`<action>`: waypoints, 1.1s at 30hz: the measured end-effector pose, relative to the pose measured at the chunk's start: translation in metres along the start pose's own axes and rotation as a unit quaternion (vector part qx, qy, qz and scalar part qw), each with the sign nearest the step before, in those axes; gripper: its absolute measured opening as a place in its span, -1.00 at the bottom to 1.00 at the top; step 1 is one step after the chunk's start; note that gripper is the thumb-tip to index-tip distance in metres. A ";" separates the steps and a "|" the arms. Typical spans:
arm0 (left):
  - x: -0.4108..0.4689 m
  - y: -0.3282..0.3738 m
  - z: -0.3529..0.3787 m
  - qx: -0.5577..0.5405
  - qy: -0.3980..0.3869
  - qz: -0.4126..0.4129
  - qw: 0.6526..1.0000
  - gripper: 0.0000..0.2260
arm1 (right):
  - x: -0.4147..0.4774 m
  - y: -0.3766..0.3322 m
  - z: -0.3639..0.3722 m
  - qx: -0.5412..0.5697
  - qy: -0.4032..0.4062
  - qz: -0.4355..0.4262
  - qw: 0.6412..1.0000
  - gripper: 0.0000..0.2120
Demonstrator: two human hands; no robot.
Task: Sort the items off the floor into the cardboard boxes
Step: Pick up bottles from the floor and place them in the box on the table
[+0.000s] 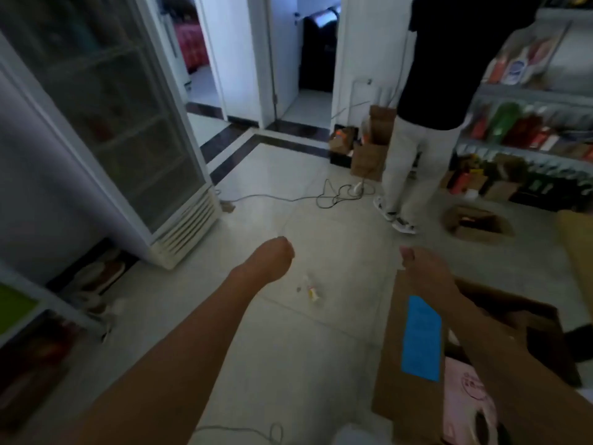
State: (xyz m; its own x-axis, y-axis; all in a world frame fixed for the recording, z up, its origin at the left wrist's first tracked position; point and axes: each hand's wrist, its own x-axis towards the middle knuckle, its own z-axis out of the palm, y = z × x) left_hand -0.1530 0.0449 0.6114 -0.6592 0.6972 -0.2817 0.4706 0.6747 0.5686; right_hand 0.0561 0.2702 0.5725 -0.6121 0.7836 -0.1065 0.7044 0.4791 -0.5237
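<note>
Near right I have an open brown cardboard box (393, 374) with a plain blue rectangular label (421, 338). A soft pink bag (465, 396) with unreadable print lies inside. A second open box (455, 220) sits farther right, its contents dark. A small blurred tube (311, 289) lies on the glossy tiles between my hands. My left hand (272, 256) curls downward and my right hand (423, 274) is over the box flap. I cannot tell either hand's grip.
</note>
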 end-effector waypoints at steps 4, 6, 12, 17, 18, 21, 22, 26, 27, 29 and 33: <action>-0.021 -0.094 -0.013 -0.052 0.047 -0.096 0.993 -0.80 | 0.021 -0.037 0.067 -0.015 -0.061 -0.017 0.998 -0.78; -0.031 -0.128 -0.017 -0.091 0.051 -0.146 0.984 -0.82 | 0.030 -0.050 0.097 -0.019 -0.083 -0.043 0.995 -0.83; -0.008 -0.190 -0.043 -0.112 0.117 -0.224 0.961 -0.69 | 0.080 -0.099 0.160 -0.016 -0.162 -0.100 0.982 -0.91; 0.065 -0.216 -0.042 -0.169 0.122 -0.252 0.945 -0.72 | 0.161 -0.113 0.207 0.005 -0.206 -0.086 0.975 -0.79; 0.083 -0.220 -0.037 -0.178 0.116 -0.261 0.942 -0.74 | 0.178 -0.110 0.217 -0.001 -0.222 -0.076 0.972 -0.77; 0.140 -0.234 -0.013 -0.154 0.087 -0.296 0.939 -0.77 | 0.229 -0.095 0.248 -0.045 -0.290 -0.044 0.955 -0.77; 0.159 -0.239 -0.002 -0.145 0.077 -0.304 0.939 -0.77 | 0.246 -0.088 0.258 -0.058 -0.312 -0.034 0.948 -0.77; 0.227 -0.252 0.040 -0.128 0.025 -0.315 0.940 -0.83 | 0.297 -0.060 0.294 -0.080 -0.350 0.014 0.933 -0.74; 0.242 -0.254 0.051 -0.132 0.005 -0.317 0.939 -0.85 | 0.308 -0.054 0.303 -0.082 -0.354 0.031 0.931 -0.74; 0.270 -0.259 0.075 -0.127 -0.046 -0.316 0.939 -0.85 | 0.325 -0.040 0.325 -0.083 -0.364 0.060 0.926 -0.76; 0.336 -0.282 0.126 -0.099 -0.120 -0.290 0.944 -0.78 | 0.354 -0.006 0.383 -0.099 -0.389 0.091 0.912 -0.74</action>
State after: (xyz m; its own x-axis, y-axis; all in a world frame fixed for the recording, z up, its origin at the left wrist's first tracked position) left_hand -0.4330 0.1192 0.2593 -0.6101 0.2741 -0.7434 -0.0637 0.9182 0.3909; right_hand -0.3020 0.3930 0.2138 -0.4943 0.3772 -0.7832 0.8233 0.4924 -0.2825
